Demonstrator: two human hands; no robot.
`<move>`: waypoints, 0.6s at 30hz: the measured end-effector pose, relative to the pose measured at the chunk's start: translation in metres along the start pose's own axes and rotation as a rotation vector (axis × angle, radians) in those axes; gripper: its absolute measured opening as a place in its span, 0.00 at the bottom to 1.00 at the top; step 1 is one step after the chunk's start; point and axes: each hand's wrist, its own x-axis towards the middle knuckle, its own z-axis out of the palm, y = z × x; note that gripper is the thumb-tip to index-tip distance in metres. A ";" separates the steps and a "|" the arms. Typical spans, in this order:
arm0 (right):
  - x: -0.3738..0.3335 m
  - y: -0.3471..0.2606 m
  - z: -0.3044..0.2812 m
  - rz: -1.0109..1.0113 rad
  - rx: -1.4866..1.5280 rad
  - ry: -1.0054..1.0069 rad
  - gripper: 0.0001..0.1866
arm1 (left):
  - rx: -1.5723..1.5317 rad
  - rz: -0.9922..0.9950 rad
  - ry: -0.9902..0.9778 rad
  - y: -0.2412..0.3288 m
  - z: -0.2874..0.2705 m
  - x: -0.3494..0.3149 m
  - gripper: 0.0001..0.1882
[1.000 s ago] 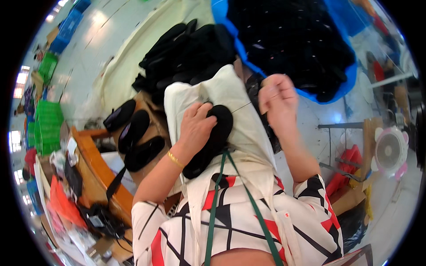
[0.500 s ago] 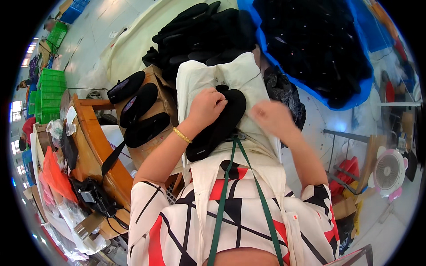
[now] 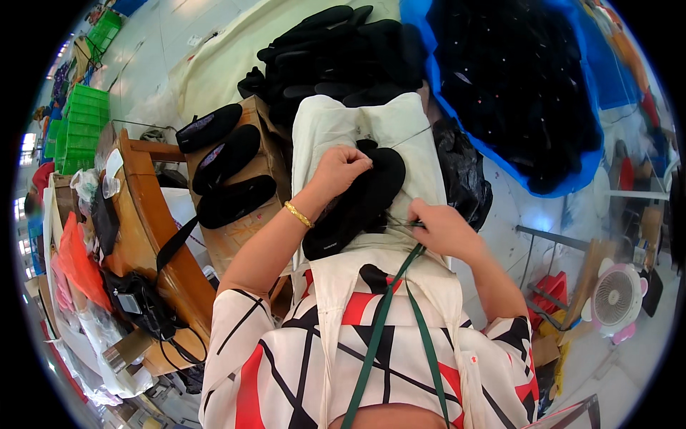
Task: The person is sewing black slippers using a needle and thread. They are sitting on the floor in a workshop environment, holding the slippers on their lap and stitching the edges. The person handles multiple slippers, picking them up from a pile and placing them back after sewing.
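Observation:
A black cloth shoe [image 3: 357, 207] lies slantwise on the white padded cloth [image 3: 321, 129] over my lap, its sole edge toward my apron. My left hand [image 3: 339, 171], with a gold bracelet at the wrist, is closed in a pinch over the shoe's upper. What sits between those fingertips is too small to tell. Just right of the shoe, my right hand [image 3: 444, 227] is closed on a small dark tool [image 3: 416, 224] tied to the green cord [image 3: 389, 293] that hangs from my neck. The tool's kind is mostly hidden by the fingers.
Several black shoes [image 3: 229, 157] rest on a cardboard box [image 3: 254, 229] at left. A pile of black shoes [image 3: 336, 57] lies beyond my lap. Far right stands a blue-lined container [image 3: 597, 154] of black pieces. A wooden table [image 3: 157, 236] and a white fan [image 3: 618, 299] flank me.
My right hand has moved down to the small dark tool by the shoe and taken hold of it, pulling the cord rightward. My left hand keeps its pinch at the shoe.

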 end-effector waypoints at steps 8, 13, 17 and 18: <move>0.035 -0.008 -0.004 -0.050 -0.060 0.440 0.16 | -0.116 -0.124 -0.013 0.012 0.002 -0.006 0.07; 0.055 -0.010 -0.002 -0.029 -0.177 0.487 0.13 | -0.183 -0.166 0.016 0.011 0.002 -0.009 0.06; 0.061 -0.008 -0.001 -0.040 -0.213 0.491 0.11 | -0.221 -0.156 0.056 0.007 0.006 -0.009 0.07; 0.062 -0.008 -0.001 -0.047 -0.208 0.501 0.11 | -0.233 -0.150 0.071 0.007 0.007 -0.009 0.08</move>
